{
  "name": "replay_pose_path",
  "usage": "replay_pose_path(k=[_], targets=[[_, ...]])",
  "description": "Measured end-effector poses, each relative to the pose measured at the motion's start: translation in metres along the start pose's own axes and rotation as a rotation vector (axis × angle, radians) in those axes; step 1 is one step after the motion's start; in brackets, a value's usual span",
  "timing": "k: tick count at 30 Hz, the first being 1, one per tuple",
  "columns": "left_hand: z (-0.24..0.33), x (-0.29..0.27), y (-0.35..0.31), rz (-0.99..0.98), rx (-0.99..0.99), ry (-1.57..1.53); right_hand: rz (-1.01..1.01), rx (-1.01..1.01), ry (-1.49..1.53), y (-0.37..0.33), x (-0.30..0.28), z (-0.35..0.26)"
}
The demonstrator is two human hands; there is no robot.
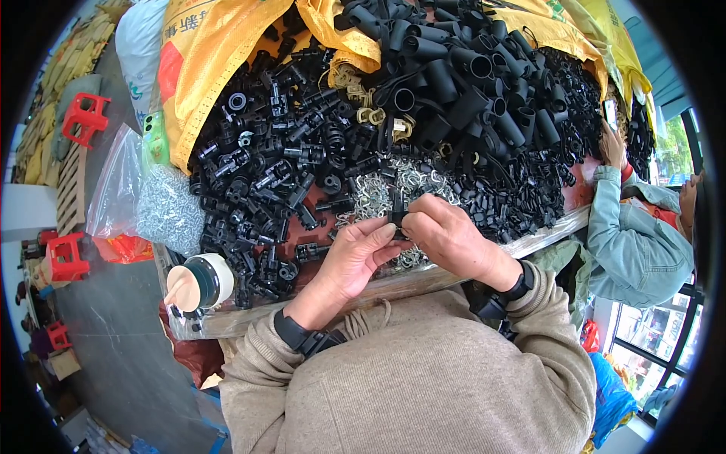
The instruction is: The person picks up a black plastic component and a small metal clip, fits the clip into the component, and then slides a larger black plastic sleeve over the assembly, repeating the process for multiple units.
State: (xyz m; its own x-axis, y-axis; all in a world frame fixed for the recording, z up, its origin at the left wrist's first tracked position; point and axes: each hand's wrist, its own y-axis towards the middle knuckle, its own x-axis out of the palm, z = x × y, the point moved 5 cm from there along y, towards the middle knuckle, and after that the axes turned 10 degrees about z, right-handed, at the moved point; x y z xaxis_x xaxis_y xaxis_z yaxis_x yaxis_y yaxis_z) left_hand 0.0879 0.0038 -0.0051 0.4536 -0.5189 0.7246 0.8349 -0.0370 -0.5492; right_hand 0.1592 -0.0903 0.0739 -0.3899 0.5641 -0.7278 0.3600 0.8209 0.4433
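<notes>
My L hand point(361, 256) and R hand point(448, 236), both pinched shut on a small black part point(396, 209) over the silver hook pile point(425, 183); best steady w/ L, adjust w/ R, pinching lightly.

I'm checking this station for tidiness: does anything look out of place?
Mainly the lidded cup: it stands near the left corner of the table, right beside loose black parts, looking odd among components. Nothing looks clearly damaged.

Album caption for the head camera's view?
Left hand and right hand meet at a small black part beside silvery pieces, black tubes heaped beyond.
</notes>
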Motion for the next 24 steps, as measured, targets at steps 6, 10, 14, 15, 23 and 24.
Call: replay_pose_path(k=[6, 10, 14, 15, 23, 24], targets=[[-0.003, -0.005, 0.003, 0.031, 0.011, 0.046, 0.013, 0.437, 0.297, -0.002, -0.001, 0.014], [-0.002, -0.005, 0.005, 0.043, 0.002, 0.097, -0.014, 0.579, 0.496, -0.025, 0.023, 0.036], [-0.001, -0.008, 0.002, 0.050, 0.003, 0.112, 0.104, 0.543, 0.577, -0.012, 0.006, 0.062], [0.000, -0.008, 0.004, 0.065, 0.014, 0.119, 0.109, 0.530, 0.577, 0.001, 0.004, 0.066], [0.000, -0.009, 0.004, 0.070, 0.049, 0.121, 0.139, -0.003, -0.590, 0.055, 0.018, 0.093], [0.002, -0.009, 0.004, 0.070, 0.054, 0.122, 0.116, 0.060, -0.538, 0.050, 0.018, 0.096]])
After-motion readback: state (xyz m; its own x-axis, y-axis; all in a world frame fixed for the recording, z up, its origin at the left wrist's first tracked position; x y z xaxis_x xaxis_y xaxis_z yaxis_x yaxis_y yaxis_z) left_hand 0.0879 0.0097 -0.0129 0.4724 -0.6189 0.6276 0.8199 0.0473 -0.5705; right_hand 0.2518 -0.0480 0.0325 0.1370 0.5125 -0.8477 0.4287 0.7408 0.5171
